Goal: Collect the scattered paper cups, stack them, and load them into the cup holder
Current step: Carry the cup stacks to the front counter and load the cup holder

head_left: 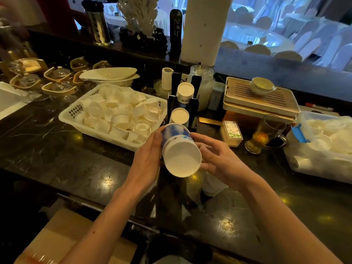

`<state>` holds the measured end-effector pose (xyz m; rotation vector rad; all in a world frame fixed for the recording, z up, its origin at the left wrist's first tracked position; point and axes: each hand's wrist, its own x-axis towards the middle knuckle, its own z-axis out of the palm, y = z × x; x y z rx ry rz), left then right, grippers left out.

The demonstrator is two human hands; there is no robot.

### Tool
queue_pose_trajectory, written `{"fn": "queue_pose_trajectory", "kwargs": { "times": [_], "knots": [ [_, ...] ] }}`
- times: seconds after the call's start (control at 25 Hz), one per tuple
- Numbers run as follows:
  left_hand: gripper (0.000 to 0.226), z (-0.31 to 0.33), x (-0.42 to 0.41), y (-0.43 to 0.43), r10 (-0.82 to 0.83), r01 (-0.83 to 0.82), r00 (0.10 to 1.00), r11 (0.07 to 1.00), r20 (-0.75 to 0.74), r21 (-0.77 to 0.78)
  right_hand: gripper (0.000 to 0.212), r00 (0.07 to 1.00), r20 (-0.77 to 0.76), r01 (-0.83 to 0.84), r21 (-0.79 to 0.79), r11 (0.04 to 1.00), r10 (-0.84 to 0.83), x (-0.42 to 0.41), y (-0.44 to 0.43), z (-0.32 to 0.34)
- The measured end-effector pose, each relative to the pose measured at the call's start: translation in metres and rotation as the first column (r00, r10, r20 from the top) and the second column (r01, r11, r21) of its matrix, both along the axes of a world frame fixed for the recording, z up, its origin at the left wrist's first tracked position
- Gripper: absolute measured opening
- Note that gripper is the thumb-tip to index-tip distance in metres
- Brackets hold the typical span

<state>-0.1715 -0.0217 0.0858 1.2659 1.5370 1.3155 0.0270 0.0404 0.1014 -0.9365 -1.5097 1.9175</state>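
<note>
A stack of blue-and-white paper cups (pixel 178 147) lies tilted between my hands, its white mouth facing me and its far end at the front of the black cup holder (pixel 194 111). My left hand (pixel 147 155) grips the stack's left side and my right hand (pixel 213 155) presses its right side. The cup holder stands just behind, with two more cup stacks in it, their white ends (pixel 185 89) (pixel 179 115) showing. More white cups (pixel 211 184) lie on the counter under my right wrist.
A white plastic basket (pixel 76 111) full of small white cups sits left of the holder. A glass mug of tea (pixel 264 134), a small box (pixel 231 133) and a wooden tea tray (pixel 261 98) are to the right. A clear bin of lids (pixel 323 145) is far right.
</note>
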Motion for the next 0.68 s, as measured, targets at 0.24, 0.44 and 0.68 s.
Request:
{"fn": "queue_pose_trajectory", "kwargs": {
  "times": [0.24,0.44,0.68],
  "knots": [
    [0.064,-0.026,-0.010,0.028,-0.088,0.049,0.982,0.973,-0.169,-0.226,0.058,0.998,0.057,0.041,-0.119,0.992,-0.035,-0.012,0.007,-0.005],
    [0.087,-0.043,-0.016,0.060,-0.101,0.038,0.987,0.901,-0.124,-0.431,0.036,0.956,0.274,0.171,-0.226,0.959,-0.105,-0.029,0.018,-0.013],
    [0.062,-0.059,-0.015,0.066,-0.063,-0.005,0.988,0.898,-0.138,-0.440,0.048,0.891,0.405,0.274,-0.121,0.954,-0.205,-0.051,0.019,-0.016]
  ]
}}
